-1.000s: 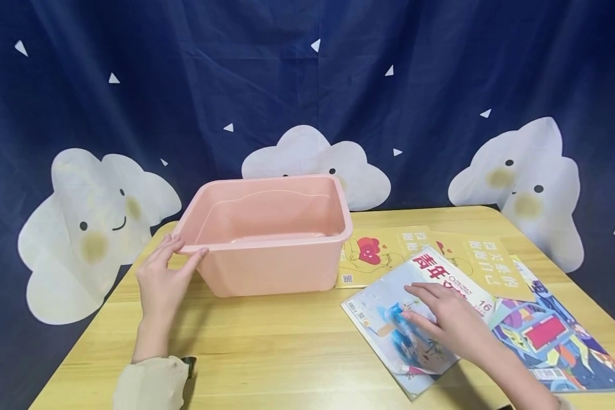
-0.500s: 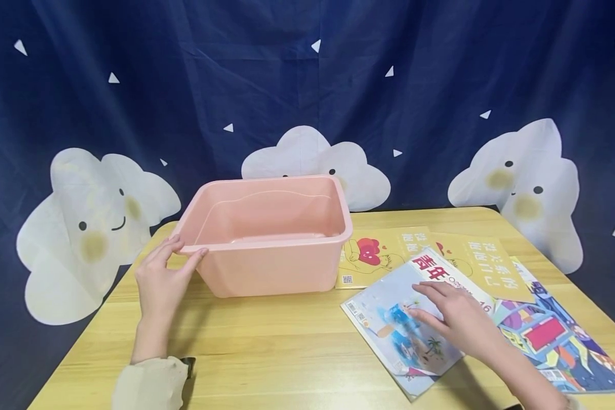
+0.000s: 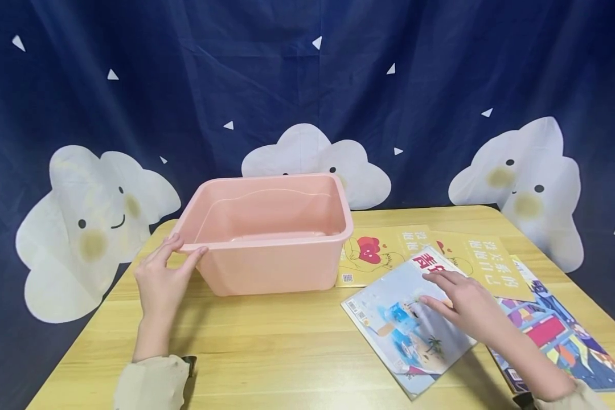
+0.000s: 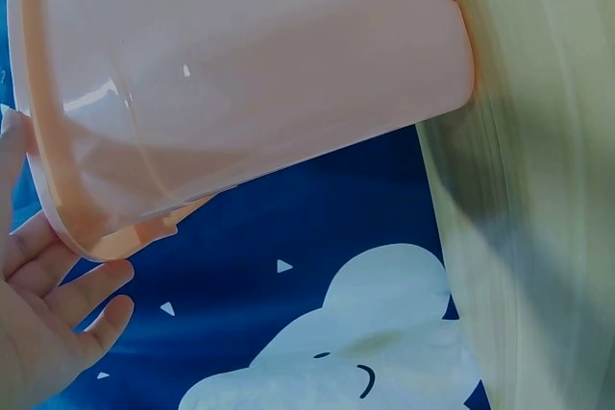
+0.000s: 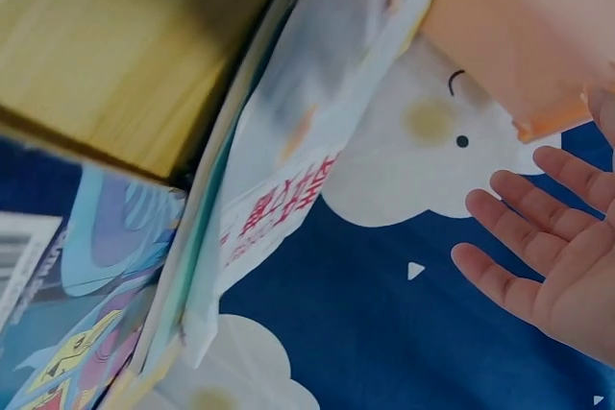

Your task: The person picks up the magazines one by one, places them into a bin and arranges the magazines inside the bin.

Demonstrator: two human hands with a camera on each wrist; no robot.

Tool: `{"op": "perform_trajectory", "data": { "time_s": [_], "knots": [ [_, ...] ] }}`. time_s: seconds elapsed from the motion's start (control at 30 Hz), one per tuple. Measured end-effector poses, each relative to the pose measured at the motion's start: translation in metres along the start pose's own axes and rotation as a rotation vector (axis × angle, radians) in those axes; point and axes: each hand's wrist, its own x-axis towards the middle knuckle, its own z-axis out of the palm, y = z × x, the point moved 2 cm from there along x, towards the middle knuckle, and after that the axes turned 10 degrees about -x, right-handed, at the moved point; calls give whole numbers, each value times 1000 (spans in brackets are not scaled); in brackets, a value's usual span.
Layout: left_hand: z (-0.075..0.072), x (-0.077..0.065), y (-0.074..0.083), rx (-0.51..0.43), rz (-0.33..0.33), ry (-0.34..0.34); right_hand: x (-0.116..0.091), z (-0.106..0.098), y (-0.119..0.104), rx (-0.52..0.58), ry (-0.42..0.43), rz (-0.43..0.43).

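A pink plastic storage bin [image 3: 274,267] stands upright on the table, left of centre. My left hand [image 3: 161,279] holds its near left corner, thumb on the front rim and fingers round the side; the left wrist view shows fingertips under the rim [image 4: 48,170]. Over a magazine with a pale blue cover [image 3: 389,324] hovers my right hand [image 3: 468,307], its fingers relaxed and holding nothing. In the right wrist view that hand [image 5: 567,247] is apart from the magazine [image 5: 288,160], which lies on other magazines, their edges showing.
Two yellow booklets [image 3: 374,273] lie behind the magazine, partly covered by it. A colourful magazine [image 3: 589,347] lies at the right, partly hidden by my forearm. The wooden table [image 3: 266,341] ends at a dark blue curtain [image 3: 415,102] with cloud prints.
My right hand has drifted to the right over the magazine, and its forearm now covers more of the colourful one. The left hand and the bin have stayed in place.
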Motion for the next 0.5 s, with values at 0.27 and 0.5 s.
{"op": "perform_trajectory", "data": {
  "time_s": [0.27, 0.5],
  "knots": [
    [0, 1, 0, 14, -9, -11, 2, 9, 8, -29, -27, -25],
    [0, 0, -1, 27, -8, -23, 4, 18, 18, 7, -66, -40]
  ]
}}
